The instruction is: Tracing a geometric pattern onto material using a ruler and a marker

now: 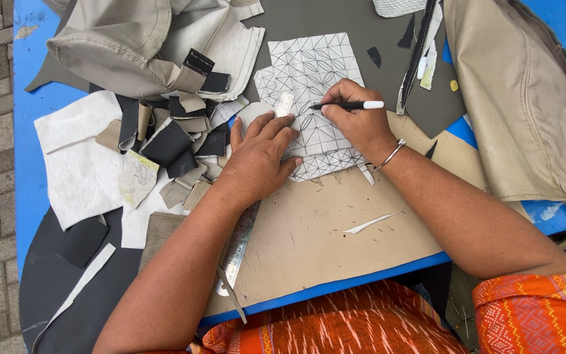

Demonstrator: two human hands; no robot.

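Two bare hands work over a white patterned sheet (312, 85) ruled with a grid of diamonds and petal shapes, which lies on a tan board (322, 229) near the middle of the blue table (24, 111). On the left, the left hand (257, 154) lies flat with its fingers spread, pressing down the sheet's near left edge. On the right, the right hand (358, 121) has its fingers closed round a black pen with a white cap (348, 105), the tip touching the sheet. A metal bracelet (391, 155) circles that wrist. A steel ruler (238, 246) runs out from under the left forearm toward the near edge. Black, grey and beige offcuts (175, 147) are heaped to the left, beige fabric (525, 111) lies far right, and a thin white sliver (371, 223) rests on the board.
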